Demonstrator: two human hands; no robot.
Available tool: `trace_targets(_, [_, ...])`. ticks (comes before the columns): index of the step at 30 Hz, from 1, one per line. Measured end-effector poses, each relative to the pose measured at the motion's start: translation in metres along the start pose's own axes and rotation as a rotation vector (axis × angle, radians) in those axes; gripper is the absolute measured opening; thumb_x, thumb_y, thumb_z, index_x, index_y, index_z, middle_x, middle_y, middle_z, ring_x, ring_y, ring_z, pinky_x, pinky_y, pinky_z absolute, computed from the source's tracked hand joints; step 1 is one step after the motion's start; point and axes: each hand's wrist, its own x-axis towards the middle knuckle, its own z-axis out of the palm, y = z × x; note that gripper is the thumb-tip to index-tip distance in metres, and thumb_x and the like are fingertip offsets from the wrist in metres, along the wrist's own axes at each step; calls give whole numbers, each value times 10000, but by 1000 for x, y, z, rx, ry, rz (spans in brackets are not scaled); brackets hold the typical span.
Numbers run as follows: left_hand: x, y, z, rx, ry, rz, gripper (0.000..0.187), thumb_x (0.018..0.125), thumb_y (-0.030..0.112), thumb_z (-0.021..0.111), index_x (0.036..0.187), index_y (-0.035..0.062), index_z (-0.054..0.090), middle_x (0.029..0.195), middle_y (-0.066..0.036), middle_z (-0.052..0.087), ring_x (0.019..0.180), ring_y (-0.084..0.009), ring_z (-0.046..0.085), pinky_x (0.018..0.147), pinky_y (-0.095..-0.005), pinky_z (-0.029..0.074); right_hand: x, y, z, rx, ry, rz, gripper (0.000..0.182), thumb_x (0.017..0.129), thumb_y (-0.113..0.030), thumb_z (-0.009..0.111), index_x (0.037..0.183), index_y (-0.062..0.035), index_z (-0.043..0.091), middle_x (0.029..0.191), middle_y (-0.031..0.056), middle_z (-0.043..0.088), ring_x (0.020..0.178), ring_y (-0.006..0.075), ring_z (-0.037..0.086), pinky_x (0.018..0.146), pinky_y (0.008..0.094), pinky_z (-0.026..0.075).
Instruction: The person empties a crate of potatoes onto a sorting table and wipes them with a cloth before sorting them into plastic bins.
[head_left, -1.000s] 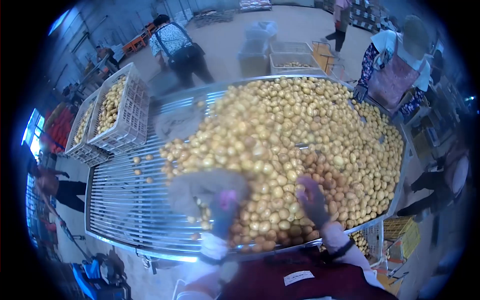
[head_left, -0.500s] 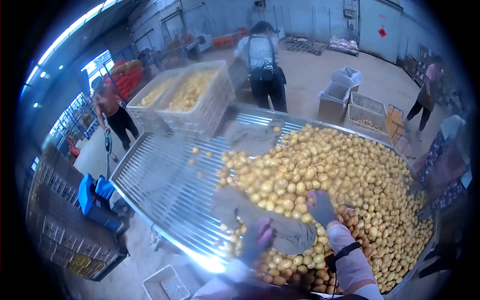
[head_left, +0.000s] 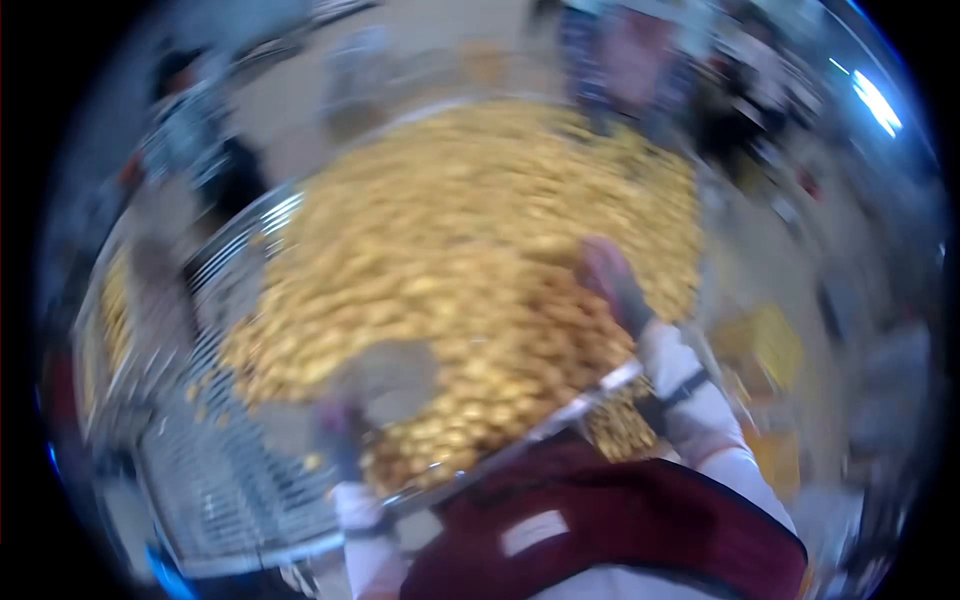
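Yellow-brown, round potatoes [head_left: 420,250] lie heaped across the sorting table, with a patch of darker ones [head_left: 570,320] near its front edge. My left hand [head_left: 342,425], in a grey glove with a pink-purple palm, is at the near left of the heap. Beside it a grey cloth [head_left: 395,378] lies on the potatoes. At the right side of the heap, next to the darker patch, is my right hand [head_left: 612,280] in a matching glove. Motion blur smears the fingers of both hands, and whatever they may hold cannot be made out.
The slatted metal bed [head_left: 215,500] of the table extends to the left. Its bright rim [head_left: 615,377] runs close before my dark red apron [head_left: 640,515]. A crate of potatoes [head_left: 117,310] stands far left. One person [head_left: 190,140] is behind it, another [head_left: 635,60] across the heap.
My view has swung to the right and down, blurring everything. My right hand now appears at the heap's right side by the darker potatoes; my left is beside the grey cloth.
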Motion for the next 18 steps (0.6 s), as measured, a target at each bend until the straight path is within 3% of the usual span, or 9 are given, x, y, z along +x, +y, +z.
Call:
trace_targets(4, [-19, 45, 65, -101, -53, 317, 353, 989, 216, 603, 1212, -57, 600, 1056, -111, 672, 925, -196, 615, 836, -333, 503, -108, -9, -86, 491, 375, 21, 377, 1062, -290, 493, 1365, -67, 507, 1135, 42, 605, 955, 156, 613, 823, 319, 539])
trace_targets(6, [-39, 92, 93, -231, -106, 432, 303, 1004, 128, 571, 1233, -70, 571, 1082, -111, 643, 938, -158, 599, 826, -274, 506, -178, 23, -108, 629, 506, 0, 344, 1067, -285, 476, 1332, -72, 525, 1111, 34, 611, 945, 156, 620, 803, 323, 541])
trace_targets(8, [-22, 70, 114, -217, -201, 440, 360, 1011, 169, 578, 1277, -73, 559, 1170, -119, 636, 996, -173, 594, 857, -289, 502, -261, 72, -128, 768, 580, -31, 300, 1070, -270, 463, 1284, -80, 551, 1086, 30, 617, 947, 158, 623, 789, 327, 541])
trace_targets(10, [-13, 67, 129, -115, -230, 377, 355, 1009, 170, 583, 1266, -75, 572, 1157, -122, 646, 998, -178, 597, 863, -300, 504, -343, 113, -145, 930, 191, -239, 228, 1044, -260, 506, 1177, -101, 600, 1031, 51, 643, 993, 172, 617, 820, 312, 524])
trace_targets(11, [-14, 79, 128, 32, -194, 459, 342, 1017, 203, 569, 1217, -72, 609, 1116, -131, 664, 978, -190, 608, 886, -314, 499, -394, 135, -148, 577, 583, -17, 251, 1028, -310, 531, 1162, -104, 583, 1018, 33, 618, 933, 182, 606, 811, 319, 523])
trace_targets(14, [-19, 100, 136, -56, -203, 570, 354, 1020, 233, 559, 1162, -83, 632, 1054, -127, 677, 926, -192, 617, 874, -316, 501, -533, 206, -175, -851, 976, 159, 338, 997, -375, 561, 1195, -101, 560, 1016, 43, 592, 863, 191, 576, 796, 333, 519])
trace_targets(16, [-23, 108, 157, -99, -337, 572, 327, 1025, 221, 533, 1210, -35, 621, 1118, -124, 656, 1000, -224, 603, 942, -343, 471, -618, 342, -255, 636, 1540, 245, 412, 1051, -372, 461, 1317, -77, 568, 1141, 19, 625, 1000, 214, 610, 929, 334, 470])
trace_targets(17, [-19, 84, 170, -70, -408, 464, 310, 1026, 188, 517, 1250, -11, 596, 1186, -132, 633, 1113, -243, 579, 1019, -372, 437, -567, 275, -232, 357, 1500, 216, 480, 1010, -347, 538, 1387, -51, 500, 1153, 43, 617, 993, 188, 584, 919, 336, 480])
trace_targets(18, [-43, 141, 170, -220, -519, 543, 322, 1021, 174, 530, 1273, -22, 570, 1217, -127, 627, 1106, -239, 597, 970, -360, 472, -515, 205, -209, 81, 1476, 182, 598, 970, -321, 614, 1456, -25, 432, 1164, 67, 609, 986, 162, 559, 909, 338, 490])
